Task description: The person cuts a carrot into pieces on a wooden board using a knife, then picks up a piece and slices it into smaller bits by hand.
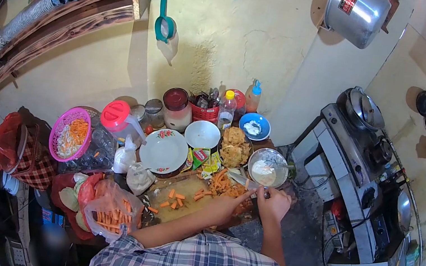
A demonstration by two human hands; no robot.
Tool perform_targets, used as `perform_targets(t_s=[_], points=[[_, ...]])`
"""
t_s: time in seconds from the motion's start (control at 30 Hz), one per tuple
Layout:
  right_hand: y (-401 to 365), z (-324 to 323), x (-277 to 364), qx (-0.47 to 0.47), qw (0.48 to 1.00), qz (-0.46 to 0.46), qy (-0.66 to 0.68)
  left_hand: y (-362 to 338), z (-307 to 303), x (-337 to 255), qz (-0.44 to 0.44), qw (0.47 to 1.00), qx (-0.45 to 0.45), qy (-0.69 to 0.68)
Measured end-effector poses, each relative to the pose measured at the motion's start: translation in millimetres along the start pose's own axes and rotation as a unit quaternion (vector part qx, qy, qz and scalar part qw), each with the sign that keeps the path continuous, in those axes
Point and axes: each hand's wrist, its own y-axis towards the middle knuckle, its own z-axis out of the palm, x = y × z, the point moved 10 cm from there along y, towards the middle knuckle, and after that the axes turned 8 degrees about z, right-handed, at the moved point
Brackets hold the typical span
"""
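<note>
- Gripping the handle of a knife (252, 185) in the right hand (273, 205), with fingers closed around it and blade pointing away to the left.
- Reaching in with the left hand (233, 204), forefinger stretched toward the blade, just beside the heap of cut carrot (225, 187); cannot tell whether pinching a piece.
- Lying at the right end of the cutting board (193, 189), that heap; scattered over its left part, loose carrot sticks (174, 200).
- Standing just beyond the knife, a bowl of white stuff (281, 172) and some fritters (235, 147).
- Set farther left, a flowered plate (164, 151) and, near the left forearm, a bag of carrot sticks (115, 221).
</note>
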Motion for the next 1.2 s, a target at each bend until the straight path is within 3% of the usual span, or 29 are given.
perform_targets(t_s=[0.17,0.33,0.37,0.4,0.47,0.53,0.6,0.67,0.7,0.8,0.9,0.93,1.0,1.03,1.07,1.17,1.2], points=[[-3,1,-17,0.0,0.999,0.001,-0.049,-3,18,54,-0.046,0.99,-0.086,-0.101],[-7,5,-38,0.02,0.999,0.05,-0.005,-15,15,104,-0.135,0.966,-0.136,-0.173],[-7,8,-43,0.03,0.997,0.075,0.02,-16,18,111,-0.126,0.913,-0.157,-0.355],[-6,3,-37,0.031,0.997,0.072,0.021,-17,20,115,-0.111,0.826,-0.173,-0.524],[-7,5,-33,0.102,0.976,0.158,0.112,-22,8,113,-0.105,0.796,-0.19,-0.565],[-8,9,-23,0.102,0.969,0.146,0.168,-32,-15,91,-0.115,0.69,-0.223,-0.679],[-8,10,-11,0.101,0.96,0.133,0.225,-41,-34,75,-0.1,0.676,-0.229,-0.693],[-6,-7,26,0.071,0.965,-0.002,0.254,-47,-46,57,-0.07,0.616,-0.219,-0.754],[-6,-18,42,0.039,0.964,-0.064,0.254,-51,-50,54,-0.07,0.616,-0.222,-0.753],[-6,-48,78,0.002,0.964,-0.124,0.234,-61,-65,44,-0.029,0.623,-0.239,-0.744],[2,-43,80,-0.003,0.97,-0.123,0.209,-82,-90,60,-0.061,0.595,-0.378,-0.706],[4,-39,80,-0.004,0.97,-0.123,0.21,-81,-90,62,-0.06,0.596,-0.378,-0.706],[8,-21,68,0.022,0.985,-0.062,0.158,-109,-130,64,0.02,0.701,-0.549,-0.456],[7,-19,65,0.02,0.986,-0.062,0.156,-118,-131,60,0.005,0.678,-0.612,-0.407],[6,-6,56,0.066,0.991,-0.025,0.116,-114,-124,57,0.007,0.678,-0.612,-0.408],[-2,17,39,0.112,0.992,0.018,0.053,-70,-88,28,0.047,0.867,-0.424,-0.258],[-8,21,32,0.117,0.992,0.023,0.029,-63,-78,31,0.045,0.868,-0.42,-0.262]])
